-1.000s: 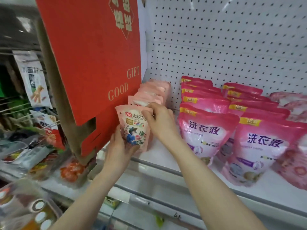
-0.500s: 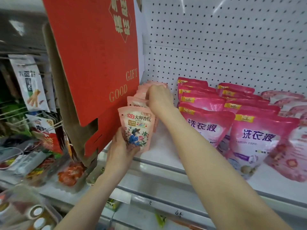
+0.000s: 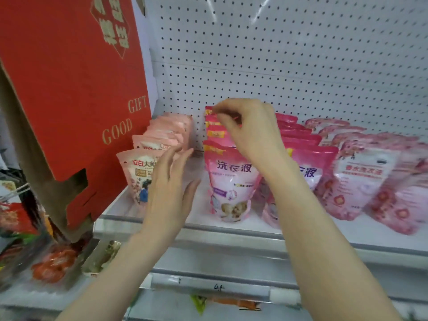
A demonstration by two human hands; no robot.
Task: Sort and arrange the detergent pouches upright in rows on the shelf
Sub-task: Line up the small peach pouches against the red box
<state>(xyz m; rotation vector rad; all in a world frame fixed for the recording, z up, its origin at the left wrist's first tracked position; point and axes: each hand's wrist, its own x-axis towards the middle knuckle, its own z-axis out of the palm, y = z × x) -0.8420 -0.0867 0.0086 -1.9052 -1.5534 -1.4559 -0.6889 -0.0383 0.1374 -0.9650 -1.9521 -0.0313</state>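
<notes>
A row of pale pink pouches (image 3: 162, 133) stands upright at the shelf's left end, its front pouch (image 3: 136, 172) facing me. My left hand (image 3: 171, 184) hovers open just right of that front pouch, fingers spread, holding nothing. Beside it runs a row of magenta pouches, front one (image 3: 231, 181) upright. My right hand (image 3: 247, 128) reaches over this row with fingers curled at the tops of the rear pouches; whether it pinches one is unclear. A second magenta row (image 3: 308, 154) sits partly behind my right forearm. Pink flowered pouches (image 3: 361, 181) lean at the right.
A big red gift box (image 3: 69, 89) overhangs the shelf's left end, close to the pale pouches. The white pegboard (image 3: 289, 66) backs the shelf. The shelf's front rail (image 3: 231, 230) runs below the pouches. Packaged foods (image 3: 53, 265) lie lower left.
My left hand has let go of the front pale pink pouch and opened to its right. My right hand moved from the pale row over to the back of the magenta row.
</notes>
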